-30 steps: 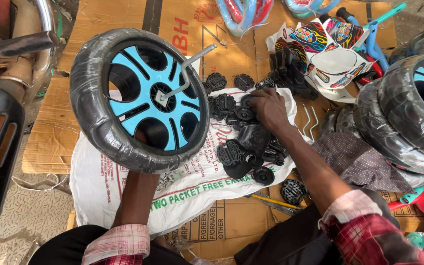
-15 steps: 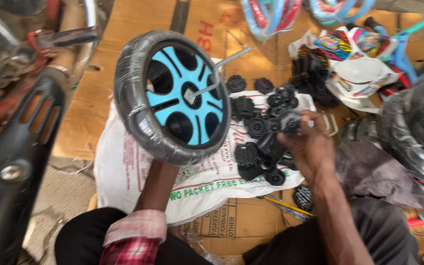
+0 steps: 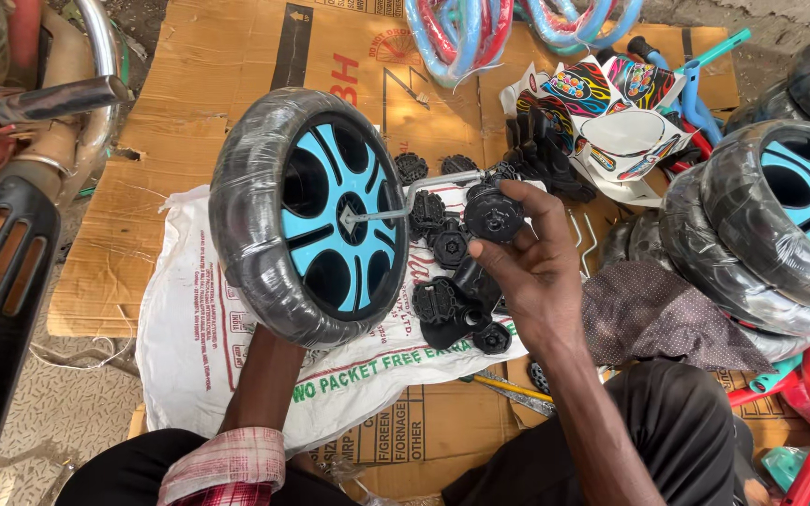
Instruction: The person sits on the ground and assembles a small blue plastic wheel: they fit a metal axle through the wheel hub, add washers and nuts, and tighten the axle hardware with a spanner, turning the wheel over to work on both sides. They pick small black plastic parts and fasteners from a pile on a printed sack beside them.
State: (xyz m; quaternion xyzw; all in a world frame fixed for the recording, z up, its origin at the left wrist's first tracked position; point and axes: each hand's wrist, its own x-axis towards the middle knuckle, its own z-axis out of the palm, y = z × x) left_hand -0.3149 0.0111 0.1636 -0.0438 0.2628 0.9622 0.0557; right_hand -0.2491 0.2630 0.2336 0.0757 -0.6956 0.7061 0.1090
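Closed grip of the right hand (image 3: pixel 532 272): fingertips pinch a round black plastic cap (image 3: pixel 493 215), raised just beside the bent metal axle (image 3: pixel 414 201) of the wheel (image 3: pixel 307 215). Left hand, hidden behind that upright blue-and-black wheel, supports it; its grip cannot be seen. More black caps (image 3: pixel 442 300) lie on the white sack (image 3: pixel 199 328) below.

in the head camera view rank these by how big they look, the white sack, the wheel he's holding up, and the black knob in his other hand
1. White sack, though partly covered.
2. Blue-spoked wheel, enlarged by nearness to the camera.
3. Black knob, plainly smallest.
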